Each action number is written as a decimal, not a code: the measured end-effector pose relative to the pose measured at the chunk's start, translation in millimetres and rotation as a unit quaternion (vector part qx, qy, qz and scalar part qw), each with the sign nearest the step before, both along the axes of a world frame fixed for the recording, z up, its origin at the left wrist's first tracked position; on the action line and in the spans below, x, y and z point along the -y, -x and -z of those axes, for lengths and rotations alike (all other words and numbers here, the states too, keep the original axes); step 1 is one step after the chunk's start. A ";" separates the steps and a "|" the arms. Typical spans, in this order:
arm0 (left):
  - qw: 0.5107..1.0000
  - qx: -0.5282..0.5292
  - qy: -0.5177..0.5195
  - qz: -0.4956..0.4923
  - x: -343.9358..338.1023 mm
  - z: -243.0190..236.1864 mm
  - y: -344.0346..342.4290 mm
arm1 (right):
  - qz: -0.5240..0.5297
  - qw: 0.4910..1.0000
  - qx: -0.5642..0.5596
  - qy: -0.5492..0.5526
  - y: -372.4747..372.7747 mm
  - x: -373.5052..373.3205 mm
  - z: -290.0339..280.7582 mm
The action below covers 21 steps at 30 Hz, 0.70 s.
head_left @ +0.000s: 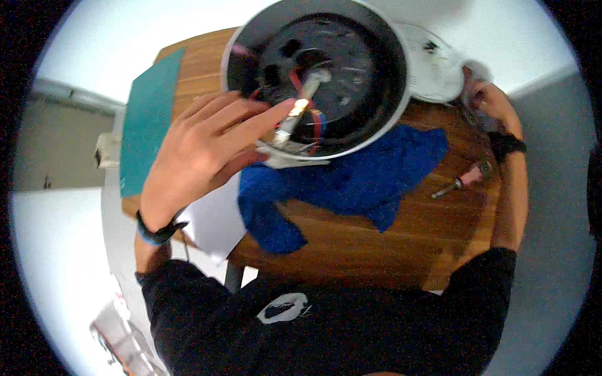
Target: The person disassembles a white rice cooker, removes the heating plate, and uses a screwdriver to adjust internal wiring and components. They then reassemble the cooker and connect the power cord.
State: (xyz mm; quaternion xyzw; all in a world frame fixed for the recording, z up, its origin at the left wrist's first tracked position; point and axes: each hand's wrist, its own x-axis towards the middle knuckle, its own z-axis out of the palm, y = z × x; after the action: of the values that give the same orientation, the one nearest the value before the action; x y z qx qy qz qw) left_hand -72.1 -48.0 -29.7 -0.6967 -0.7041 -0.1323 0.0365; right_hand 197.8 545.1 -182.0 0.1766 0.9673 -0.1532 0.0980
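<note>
The hands are well apart, the left hand [197, 138] left of centre and the right hand [498, 109] at upper right, too blurred to tell whether either grips. The round, dark-lined housing [360, 69] fills the upper centre above a blue cloth [351, 175], then come clear plastic [471, 78] by the right fingers, a slanting metal strip [312, 84] at the left fingertips, and thin wires [317, 122]. Good handling probably means steadying the housing and moving the strip gently, without tugging wires.
</note>
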 end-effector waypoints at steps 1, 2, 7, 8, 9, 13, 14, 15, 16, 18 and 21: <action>1.000 -0.014 -0.005 -0.012 3.9 -3.8 -2.9 | -0.001 0.996 -0.085 -0.023 -7.9 -1.8 15.9; 1.000 -0.015 -0.012 -0.021 10.1 -4.0 -1.0 | 0.017 0.990 -0.140 0.030 -16.6 -11.7 19.4; 0.995 -0.016 -0.080 -0.061 23.2 11.2 3.9 | 0.211 0.974 -0.070 0.041 -16.6 -21.9 2.8; 0.992 -0.008 -0.097 -0.077 26.7 13.7 3.4 | 0.198 0.975 -0.092 0.036 -15.0 -18.2 -2.9; 0.987 0.012 -0.124 -0.100 31.4 19.9 0.2 | 0.195 0.972 -0.123 0.041 -18.1 -6.4 0.5; 0.956 0.174 -0.137 -0.191 47.2 47.7 1.0 | 0.200 0.951 -0.228 0.052 -26.6 14.4 -27.3; 0.937 0.249 -0.106 -0.222 49.0 52.9 -1.3 | 0.198 0.950 -0.237 0.039 -27.8 16.2 -33.5; 0.910 0.322 -0.074 -0.251 50.3 58.3 -3.0 | 0.196 0.949 -0.245 0.026 -28.9 17.8 -40.2; 0.893 0.373 -0.035 -0.247 51.1 63.5 -3.4 | 0.188 0.951 -0.247 -0.003 -29.8 19.3 -47.3; 0.847 0.472 0.044 -0.242 55.2 74.8 -2.7 | 0.169 0.952 -0.250 -0.057 -13.7 45.4 -65.9; 0.787 0.595 0.064 -0.148 51.8 93.1 -3.4 | 0.103 0.954 -0.276 -0.057 9.7 98.6 -93.2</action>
State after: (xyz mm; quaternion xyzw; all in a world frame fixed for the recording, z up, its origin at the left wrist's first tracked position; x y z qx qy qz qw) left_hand -68.7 -99.8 -122.8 -0.3677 -0.6878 -0.4680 -0.4156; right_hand 188.1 446.6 -88.8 0.2313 0.9403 -0.1503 -0.1993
